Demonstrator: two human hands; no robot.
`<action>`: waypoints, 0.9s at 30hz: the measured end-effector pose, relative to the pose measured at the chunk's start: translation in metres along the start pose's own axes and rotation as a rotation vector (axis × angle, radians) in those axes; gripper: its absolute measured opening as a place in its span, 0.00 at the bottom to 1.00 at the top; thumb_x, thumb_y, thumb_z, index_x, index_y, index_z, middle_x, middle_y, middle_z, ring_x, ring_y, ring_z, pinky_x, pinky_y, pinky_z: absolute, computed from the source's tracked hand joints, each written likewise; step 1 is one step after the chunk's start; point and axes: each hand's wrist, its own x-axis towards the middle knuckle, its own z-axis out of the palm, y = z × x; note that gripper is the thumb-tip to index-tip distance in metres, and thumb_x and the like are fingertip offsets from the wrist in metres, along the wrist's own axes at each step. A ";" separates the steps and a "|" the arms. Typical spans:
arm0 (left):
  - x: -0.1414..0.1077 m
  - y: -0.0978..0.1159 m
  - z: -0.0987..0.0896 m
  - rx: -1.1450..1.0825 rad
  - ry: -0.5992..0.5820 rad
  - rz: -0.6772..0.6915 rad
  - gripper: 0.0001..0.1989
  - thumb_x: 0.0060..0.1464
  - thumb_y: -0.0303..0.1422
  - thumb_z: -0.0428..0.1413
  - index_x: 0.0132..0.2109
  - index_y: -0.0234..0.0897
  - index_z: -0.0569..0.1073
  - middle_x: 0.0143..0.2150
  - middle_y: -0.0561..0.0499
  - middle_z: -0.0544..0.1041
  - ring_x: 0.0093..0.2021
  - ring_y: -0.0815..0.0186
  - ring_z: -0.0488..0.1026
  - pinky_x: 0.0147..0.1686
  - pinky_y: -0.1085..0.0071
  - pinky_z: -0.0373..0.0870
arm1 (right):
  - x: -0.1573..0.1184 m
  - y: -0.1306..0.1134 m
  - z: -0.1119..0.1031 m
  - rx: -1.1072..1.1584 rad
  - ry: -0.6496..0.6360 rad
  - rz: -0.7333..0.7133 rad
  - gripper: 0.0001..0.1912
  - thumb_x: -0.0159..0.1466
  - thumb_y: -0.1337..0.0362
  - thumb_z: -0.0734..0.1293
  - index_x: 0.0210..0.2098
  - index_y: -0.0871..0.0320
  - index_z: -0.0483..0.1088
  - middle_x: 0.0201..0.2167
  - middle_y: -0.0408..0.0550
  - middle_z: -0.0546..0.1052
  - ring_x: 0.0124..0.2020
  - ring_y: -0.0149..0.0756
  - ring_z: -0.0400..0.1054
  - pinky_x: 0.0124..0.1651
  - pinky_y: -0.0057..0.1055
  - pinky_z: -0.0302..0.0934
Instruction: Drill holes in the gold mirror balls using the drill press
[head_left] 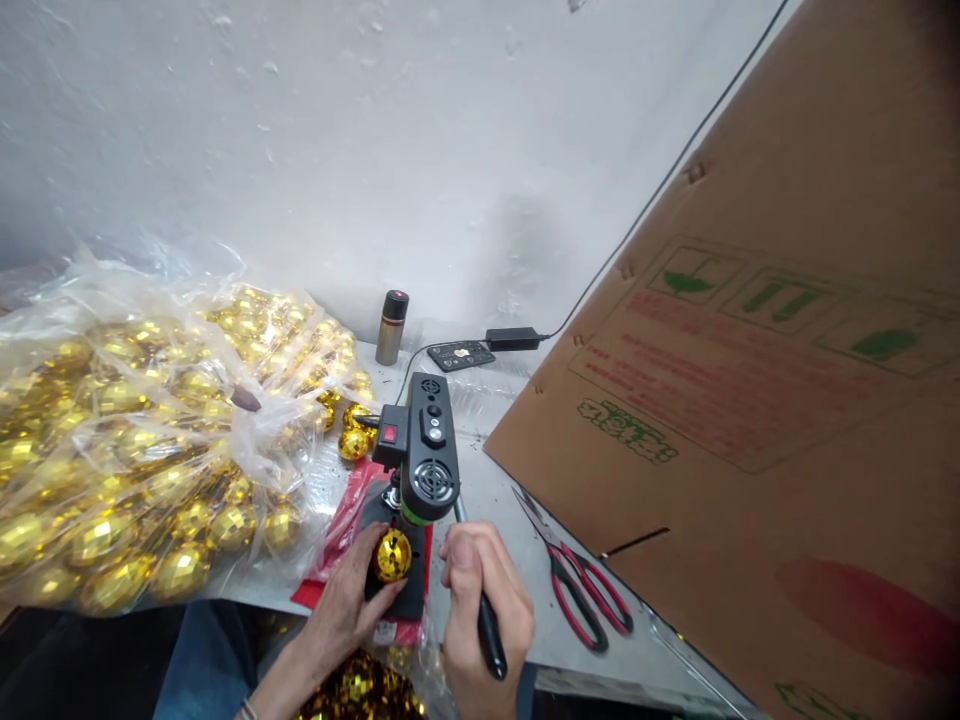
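My left hand (346, 590) has its fingers and thumb closed round a shiny gold faceted ball (392, 555), which sits on the black base of a small benchtop machine (433, 445). The ball is right below the machine's head, which has round vents and a red switch (389, 433). Whether the machine's lower end touches the ball I cannot tell. On the right side, my right hand (487, 610) is wrapped round the machine's metal lever, whose black grip (491, 640) sticks out below the fist. A red plastic sheet (349, 525) lies under the base.
A clear bag (247, 430) packed with gold balls fills the left. Loose gold balls (354, 443) lie beside the machine. Red-handled scissors (577, 580) lie to the right, before a large cardboard box (750, 400). A small bottle (391, 327), phone-like object (461, 355) and power adapter (514, 339) stand behind.
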 end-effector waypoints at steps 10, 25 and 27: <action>0.017 0.002 -0.002 0.072 -0.047 0.005 0.28 0.58 0.40 0.63 0.64 0.38 0.73 0.59 0.34 0.80 0.59 0.41 0.77 0.60 0.41 0.74 | -0.005 0.004 -0.002 0.009 -0.006 -0.024 0.14 0.75 0.72 0.57 0.33 0.54 0.64 0.27 0.39 0.66 0.27 0.25 0.64 0.29 0.23 0.60; 0.010 0.003 0.001 0.064 -0.031 -0.001 0.27 0.61 0.42 0.63 0.64 0.39 0.73 0.58 0.36 0.80 0.58 0.42 0.76 0.59 0.42 0.75 | -0.045 0.037 0.018 -0.076 0.153 -0.148 0.16 0.74 0.72 0.56 0.30 0.53 0.64 0.27 0.38 0.70 0.26 0.29 0.65 0.48 0.33 0.68; 0.010 0.002 0.002 0.069 -0.032 0.001 0.26 0.61 0.42 0.63 0.64 0.39 0.73 0.58 0.36 0.80 0.58 0.42 0.76 0.59 0.41 0.75 | -0.046 0.036 0.021 -0.079 0.184 -0.136 0.16 0.74 0.71 0.56 0.30 0.54 0.64 0.26 0.38 0.69 0.25 0.28 0.64 0.49 0.33 0.68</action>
